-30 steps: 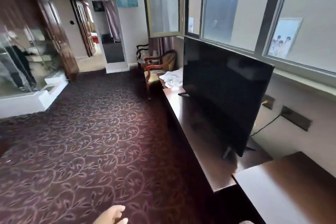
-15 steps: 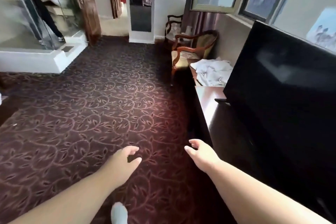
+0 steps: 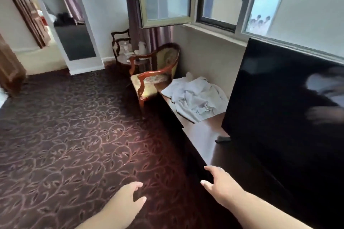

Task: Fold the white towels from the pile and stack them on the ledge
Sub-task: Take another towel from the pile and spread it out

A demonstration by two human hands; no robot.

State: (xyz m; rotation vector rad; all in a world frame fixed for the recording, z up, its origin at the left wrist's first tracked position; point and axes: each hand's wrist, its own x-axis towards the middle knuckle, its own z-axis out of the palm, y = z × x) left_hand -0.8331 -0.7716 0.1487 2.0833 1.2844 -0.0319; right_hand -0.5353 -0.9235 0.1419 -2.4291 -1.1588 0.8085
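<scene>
Towels [image 3: 194,96] heaped white on dark ledge [image 3: 202,134] between armchair [image 3: 154,74] and television [image 3: 283,102] | my left hand [image 3: 128,199] loose-fingered, empty, over carpet [image 3: 74,135] | my right hand [image 3: 219,185] spread, empty, near ledge edge

1. Both forearms were bare, with no sleeve reaching into view.
2. The left hand [image 3: 128,197] wore no glove, ring or watch.
3. The right hand [image 3: 220,186] was likewise ungloved, its wrist without a band.

Television [image 3: 283,102] cut off at right edge
</scene>
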